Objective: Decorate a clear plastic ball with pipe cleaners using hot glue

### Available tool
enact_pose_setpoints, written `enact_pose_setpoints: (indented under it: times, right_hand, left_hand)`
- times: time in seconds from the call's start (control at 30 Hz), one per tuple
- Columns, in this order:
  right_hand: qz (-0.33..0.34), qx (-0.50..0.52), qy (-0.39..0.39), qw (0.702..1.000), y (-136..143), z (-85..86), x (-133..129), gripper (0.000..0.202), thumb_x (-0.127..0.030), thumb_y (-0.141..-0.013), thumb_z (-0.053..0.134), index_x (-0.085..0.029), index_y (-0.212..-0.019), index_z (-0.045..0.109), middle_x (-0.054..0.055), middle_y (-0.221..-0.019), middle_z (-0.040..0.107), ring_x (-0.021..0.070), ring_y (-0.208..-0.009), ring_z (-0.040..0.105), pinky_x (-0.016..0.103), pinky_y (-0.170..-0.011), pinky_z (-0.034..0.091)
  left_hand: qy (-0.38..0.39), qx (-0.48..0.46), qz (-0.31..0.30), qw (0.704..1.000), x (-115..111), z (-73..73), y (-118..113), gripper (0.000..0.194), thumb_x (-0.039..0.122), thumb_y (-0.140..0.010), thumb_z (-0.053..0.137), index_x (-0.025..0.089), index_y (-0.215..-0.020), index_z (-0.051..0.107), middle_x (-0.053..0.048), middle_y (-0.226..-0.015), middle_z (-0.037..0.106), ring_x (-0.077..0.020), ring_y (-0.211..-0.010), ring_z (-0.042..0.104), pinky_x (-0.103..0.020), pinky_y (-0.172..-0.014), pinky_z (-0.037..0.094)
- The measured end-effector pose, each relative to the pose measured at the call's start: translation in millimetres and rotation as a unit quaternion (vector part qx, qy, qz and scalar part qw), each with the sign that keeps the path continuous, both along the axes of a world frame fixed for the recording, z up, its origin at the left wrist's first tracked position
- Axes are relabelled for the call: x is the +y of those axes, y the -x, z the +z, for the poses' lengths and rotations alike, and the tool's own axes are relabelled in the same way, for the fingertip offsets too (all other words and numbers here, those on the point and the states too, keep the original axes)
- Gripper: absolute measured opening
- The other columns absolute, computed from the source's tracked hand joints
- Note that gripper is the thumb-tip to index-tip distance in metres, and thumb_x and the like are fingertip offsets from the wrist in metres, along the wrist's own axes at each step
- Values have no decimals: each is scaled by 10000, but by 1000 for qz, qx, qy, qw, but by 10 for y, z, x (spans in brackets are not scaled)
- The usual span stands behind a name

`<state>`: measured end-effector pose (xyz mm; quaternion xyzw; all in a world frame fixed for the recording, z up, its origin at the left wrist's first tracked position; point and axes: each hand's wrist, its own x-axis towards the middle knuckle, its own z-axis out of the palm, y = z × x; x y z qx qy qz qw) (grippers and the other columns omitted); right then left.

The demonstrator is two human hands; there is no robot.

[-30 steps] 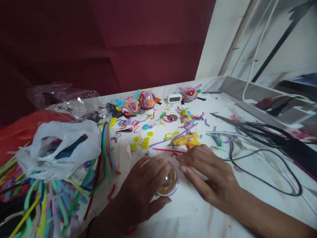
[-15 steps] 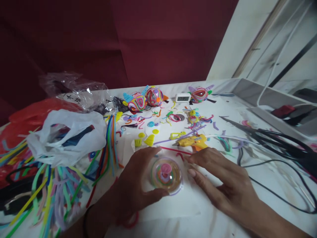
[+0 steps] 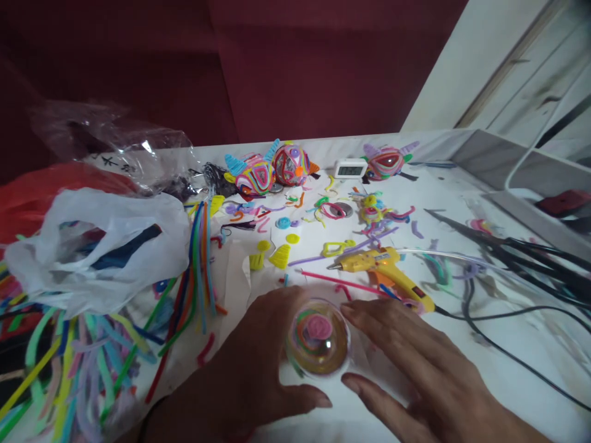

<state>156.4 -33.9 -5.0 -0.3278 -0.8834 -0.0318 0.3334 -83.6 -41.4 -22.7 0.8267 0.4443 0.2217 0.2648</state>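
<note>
A clear plastic ball (image 3: 339,354) sits low in the middle, with coloured pipe-cleaner rings and a pink coil on it. My left hand (image 3: 249,363) curves round its left side, thumb in front. My right hand (image 3: 415,363) has its fingertips and thumb at the ball's right edge. White paper lies under the hands. Just beyond them is a red pipe cleaner (image 3: 341,282), and behind that a yellow hot glue gun (image 3: 369,261). Yellow coiled pieces (image 3: 279,256) lie on the paper to the left.
Large black-handled scissors (image 3: 498,246) and a black cable (image 3: 508,357) lie on the right. At the left are pipe-cleaner bundles (image 3: 92,369) and a white plastic bag (image 3: 106,246). Decorated balls (image 3: 256,174) and a small digital clock (image 3: 351,168) stand at the back.
The view has shifted slightly. My right hand has come in closer, its fingertips now at the ball's edge. The left hand stays round the ball.
</note>
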Motion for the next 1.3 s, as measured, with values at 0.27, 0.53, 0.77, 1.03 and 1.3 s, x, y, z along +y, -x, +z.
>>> enact_pose_setpoints:
  times: [0.27,0.53,0.77,1.03,1.3]
  right_hand:
    - [83,-108,-26,990,55,23,85,511,-516,-912,518,-141,-1250,597,98,-1287,620,278,-1246,507,383,-962,487]
    - [91,-123,-93,984,101,-87,145,561,-571,-927,443,-139,-1253,590,68,-1304,601,259,-1281,478,384,-954,452]
    - [106,-96,-97,985,84,-171,155,529,-536,-931,471,-128,-1246,588,63,-1306,594,248,-1295,463,391,-962,429]
    - [112,-56,-81,989,97,-252,162,425,-439,-966,445,-171,-1262,590,81,-1264,636,223,-1262,505,348,-946,492]
    - [44,-30,-7,999,-69,57,97,460,-442,-930,508,-152,-1281,572,126,-1167,687,279,-1116,623,417,-953,513]
  left_hand:
    - [55,-20,32,998,-58,-64,-8,1035,508,-666,758,392,-1461,106,-55,-1502,345,-329,-1358,357,-532,-1073,398]
    - [10,-23,18,1000,-46,-137,-38,1021,355,-652,780,346,-1460,156,-60,-1451,416,-302,-1328,396,-493,-1098,382]
    - [-31,-26,22,999,-36,-195,-60,960,296,-630,774,302,-1420,229,-93,-1402,467,-312,-1288,441,-480,-1063,420]
    - [-61,-17,8,998,0,-265,-33,1026,254,-585,790,282,-1428,206,-106,-1389,476,-320,-1277,447,-491,-1065,415]
    - [-2,-27,28,999,-35,-282,64,947,547,-660,743,343,-1447,258,-82,-1413,476,-341,-1262,480,-477,-1038,438]
